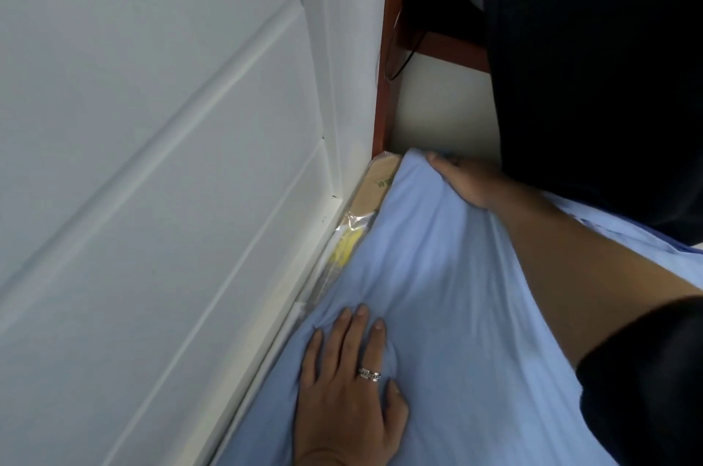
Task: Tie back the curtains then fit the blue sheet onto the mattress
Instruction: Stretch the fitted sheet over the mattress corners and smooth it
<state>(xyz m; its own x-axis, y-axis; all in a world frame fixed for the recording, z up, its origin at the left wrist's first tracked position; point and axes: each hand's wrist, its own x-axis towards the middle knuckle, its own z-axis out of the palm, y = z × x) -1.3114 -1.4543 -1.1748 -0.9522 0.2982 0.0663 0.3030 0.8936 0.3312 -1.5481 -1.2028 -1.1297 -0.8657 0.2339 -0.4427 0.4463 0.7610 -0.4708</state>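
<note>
left hand (350,389): flat, palm down on the sheet (437,275), fingers straight and slightly spread, thumb out to the right, ring (369,374) on one finger. Wrist enters from the bottom edge. Right arm comes in from lower right, stretched diagonally up-left; forearm (563,260) bare, black sleeve (646,370) at the elbow. right hand (460,180): well ahead of the left, back up, fingers curled over and gripping the sheet's far corner, fingertips mostly hidden.
</note>
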